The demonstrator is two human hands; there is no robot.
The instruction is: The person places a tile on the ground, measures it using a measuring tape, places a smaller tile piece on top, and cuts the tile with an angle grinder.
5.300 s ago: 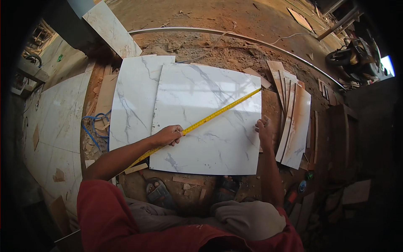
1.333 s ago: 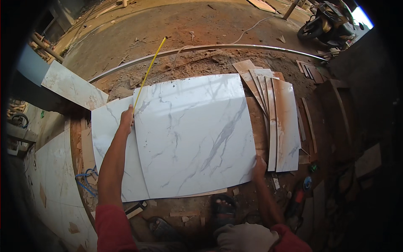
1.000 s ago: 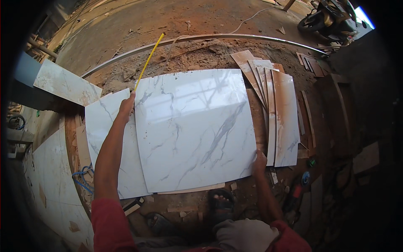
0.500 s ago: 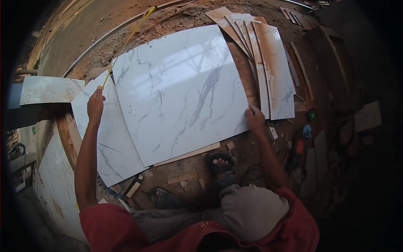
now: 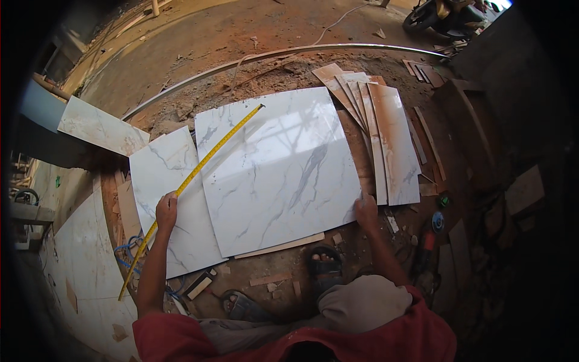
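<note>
My left hand (image 5: 166,210) is closed round a yellow tape measure blade (image 5: 224,139). The blade slants up over a large white marble-patterned tile (image 5: 274,181), its metal hook end above the tile's upper part. Its other end hangs down past my left forearm. At the tile's lower right corner, my right hand (image 5: 366,211) grips the edge, with the fingertips partly hidden. Partly under the large tile, on the left, lies another marble-patterned tile (image 5: 175,238).
Several narrow cut tile strips (image 5: 395,145) fan out at the right. An angle grinder (image 5: 429,240) with a blue disc lies on the ground beyond my right arm. A long metal bar (image 5: 289,54) curves across the back. A motorbike (image 5: 443,18) stands far right.
My left hand has come down and nearer, swinging the tape blade from beyond the tile's far left corner to across the tile. My right hand stays at the tile's corner. The view has tilted up.
</note>
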